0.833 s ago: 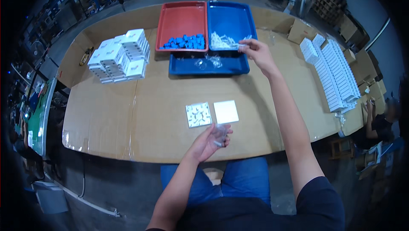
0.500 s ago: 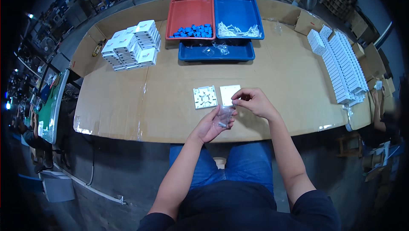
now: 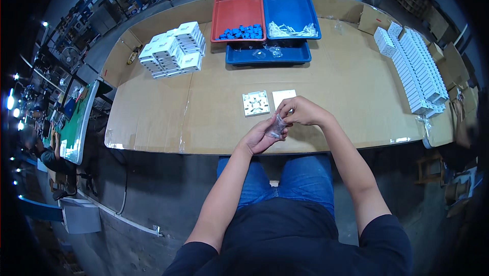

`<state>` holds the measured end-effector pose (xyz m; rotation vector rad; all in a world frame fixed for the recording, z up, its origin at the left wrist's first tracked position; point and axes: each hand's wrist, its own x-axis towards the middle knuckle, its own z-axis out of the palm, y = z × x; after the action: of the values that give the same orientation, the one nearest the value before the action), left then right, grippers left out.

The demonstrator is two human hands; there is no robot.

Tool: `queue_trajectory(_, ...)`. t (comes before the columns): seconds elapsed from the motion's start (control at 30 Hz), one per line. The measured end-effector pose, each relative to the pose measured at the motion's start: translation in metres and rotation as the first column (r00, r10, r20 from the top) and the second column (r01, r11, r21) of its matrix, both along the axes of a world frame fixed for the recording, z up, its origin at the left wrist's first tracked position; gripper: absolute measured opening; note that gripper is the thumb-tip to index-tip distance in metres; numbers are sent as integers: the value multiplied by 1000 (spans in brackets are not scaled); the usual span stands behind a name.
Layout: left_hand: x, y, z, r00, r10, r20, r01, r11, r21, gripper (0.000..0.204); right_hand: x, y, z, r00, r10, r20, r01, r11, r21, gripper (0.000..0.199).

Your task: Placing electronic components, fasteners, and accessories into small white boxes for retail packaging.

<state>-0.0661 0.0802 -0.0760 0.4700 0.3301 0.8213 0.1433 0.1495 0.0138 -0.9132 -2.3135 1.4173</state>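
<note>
A small clear plastic bag [image 3: 276,129] with tiny parts in it lies in my left hand [image 3: 259,138], whose fingers curl round it. The thumb and fingers of my right hand [image 3: 301,110] pinch the bag's upper end. What the small parts are, I cannot make out. Just beyond my hands, a square white plastic tray [image 3: 255,103] with moulded fittings inside lies face up on the cardboard-covered table [image 3: 214,118]. Beside it, partly behind my right hand, is a flat white square cover [image 3: 283,95].
At the back stand a red bin [image 3: 238,14] of blue pieces and a blue bin [image 3: 290,14] of white pieces, above a lower blue tray [image 3: 267,58] holding clear bags. White boxes [image 3: 173,49] are stacked left, long rows of white units [image 3: 412,70] right. Other people work at both sides.
My right hand has come down and in to the bag, and its fingers now meet the bag's upper end. The whole view has shifted slightly.
</note>
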Motion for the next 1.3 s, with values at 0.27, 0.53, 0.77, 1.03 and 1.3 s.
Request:
queue_trajectory(0.27, -2, -1, 2, 999, -30, 19, 31, 999, -17, 47, 0, -1, -3, 993, 14, -118, -14, 1000, 8, 25)
queue_trajectory(0.53, -5, 1, -12, 997, 60, 51, -58, 998, -40, 49, -25, -11, 2, 985, 74, 157, -40, 978, -206, 50)
queue_trajectory(0.77, -1, -3, 9, 997, 64, 47, -62, 997, -39, 44, -16, -2, 6, 995, 67, 74, -50, 977, -210, 45)
queue_trajectory(1.03, -2, -4, -7, 998, 57, 19, -56, 997, -58, 53, -7, 20, 10, 993, 117, -24, -117, 993, 9, 44)
queue_trajectory(1.3, -8, -3, 8, 999, 14, 48, -10, 996, -88, 63, 18, 202, 25, 856, -501, -129, 496, 726, 476, 19)
